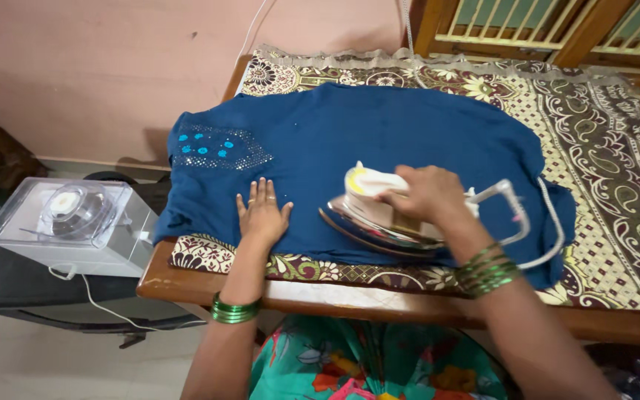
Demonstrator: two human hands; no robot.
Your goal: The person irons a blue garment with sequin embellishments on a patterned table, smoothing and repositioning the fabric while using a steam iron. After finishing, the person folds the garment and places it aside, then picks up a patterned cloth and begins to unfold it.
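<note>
— Garment [379, 141] first: what is it and where does it lie?

— A dark blue top with a patch of turquoise sequins [212, 148] near its left end, spread flat over a paisley-patterned cloth [601, 133] that covers the wooden tabletop [209, 285].

— Anything further left?

— A clear-lidded white appliance [75, 222] sits on a low dark stand beside the tabletop, its cord hanging down.

— And the hands?

— The left hand [262, 211] lies flat and released on the blue fabric, fingers spread, pressing it down near the front edge. Green bangles [235, 310] ring that wrist. The right hand [425, 194] is closed around the handle of a white and yellow electric iron [379, 211], whose soleplate rests on the garment just right of the left hand. Its white cord [553, 222] loops off the back.

— Which step would you say this is?

— Pressing the lower middle of the top, I judge. The next stroke calls for keeping the fabric taut under the flat palm, and keeping those fingers out of the soleplate's path.
</note>
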